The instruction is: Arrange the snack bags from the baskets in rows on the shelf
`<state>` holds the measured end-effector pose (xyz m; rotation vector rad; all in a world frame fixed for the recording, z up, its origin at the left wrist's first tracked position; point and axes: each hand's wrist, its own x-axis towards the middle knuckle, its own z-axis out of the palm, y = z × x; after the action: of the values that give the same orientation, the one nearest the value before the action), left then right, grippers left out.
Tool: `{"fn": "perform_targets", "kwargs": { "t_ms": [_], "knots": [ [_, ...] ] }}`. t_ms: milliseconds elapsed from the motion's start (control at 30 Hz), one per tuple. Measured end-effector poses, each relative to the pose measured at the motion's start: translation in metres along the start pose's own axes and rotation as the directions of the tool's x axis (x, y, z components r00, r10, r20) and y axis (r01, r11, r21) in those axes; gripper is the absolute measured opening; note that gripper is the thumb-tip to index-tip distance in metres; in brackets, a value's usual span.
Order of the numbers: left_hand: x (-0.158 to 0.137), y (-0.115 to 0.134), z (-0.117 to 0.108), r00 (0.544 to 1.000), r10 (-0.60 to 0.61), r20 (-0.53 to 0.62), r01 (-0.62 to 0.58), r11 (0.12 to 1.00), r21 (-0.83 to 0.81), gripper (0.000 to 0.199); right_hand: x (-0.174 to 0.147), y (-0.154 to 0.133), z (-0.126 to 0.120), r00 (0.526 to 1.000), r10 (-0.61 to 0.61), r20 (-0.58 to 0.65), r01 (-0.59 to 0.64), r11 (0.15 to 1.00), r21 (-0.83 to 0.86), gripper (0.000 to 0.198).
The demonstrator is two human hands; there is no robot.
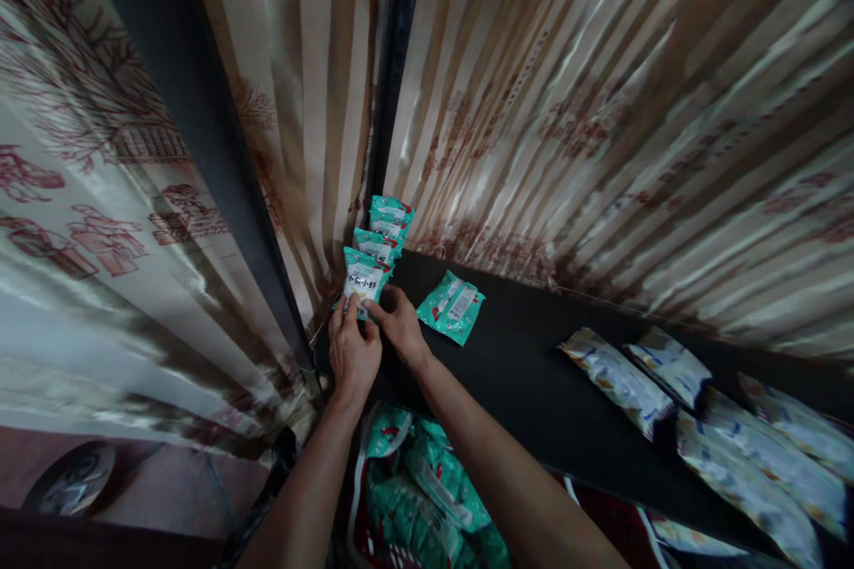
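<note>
On the left end of a black shelf (pixel 513 373), several green snack packets (pixel 379 247) stand in a row, one behind another. The front snack packet (pixel 364 276) has a white label and leans against those behind it. My left hand (pixel 353 351) grips its lower left edge with the fingertips. From the right, my right hand (pixel 398 324) pinches its lower right corner, partly hidden behind the left thumb. A single green packet (pixel 454 307) lies flat on the shelf, just right of my right hand.
Below the shelf, under my forearms, a basket (pixel 358 484) holds many more green packets. Several long pale packets (pixel 620 378) lie on the right of the shelf. Striped curtains (pixel 527 133) hang behind and left, with a dark metal post (pixel 206 133) at left.
</note>
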<state>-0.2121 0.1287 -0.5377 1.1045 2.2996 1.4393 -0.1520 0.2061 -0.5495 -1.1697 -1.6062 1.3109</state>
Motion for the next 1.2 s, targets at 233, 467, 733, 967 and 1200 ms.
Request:
{"fn": "perform_targets", "kwargs": {
  "t_ms": [233,467,733,967,1200],
  "knots": [
    [-0.001,-0.003,0.004,1.0,0.007,0.014,-0.007,1.0,-0.013,0.051,-0.005,0.018,-0.003,0.992,-0.09,-0.088,0.076,0.985,-0.157,0.063],
    [0.001,-0.006,0.008,0.999,0.041,-0.016,-0.042,0.998,-0.043,0.05,0.002,0.015,-0.002,0.991,-0.129,-0.021,0.118,0.951,-0.285,0.04],
    [-0.003,0.003,0.0,1.0,0.006,-0.007,-0.006,1.0,0.008,0.053,-0.045,0.005,-0.022,0.993,-0.057,-0.104,0.039,0.985,-0.169,0.032],
    [-0.023,0.008,-0.025,0.992,0.11,-0.063,-0.111,0.994,-0.018,0.041,-0.152,-0.008,-0.088,0.986,-0.099,-0.134,0.079,0.985,-0.151,0.019],
    [-0.114,0.02,-0.034,0.811,0.364,0.457,-0.338,0.93,-0.142,0.026,-0.26,0.022,-0.136,0.973,0.081,-0.217,-0.129,0.967,-0.218,0.02]
  ]
}}
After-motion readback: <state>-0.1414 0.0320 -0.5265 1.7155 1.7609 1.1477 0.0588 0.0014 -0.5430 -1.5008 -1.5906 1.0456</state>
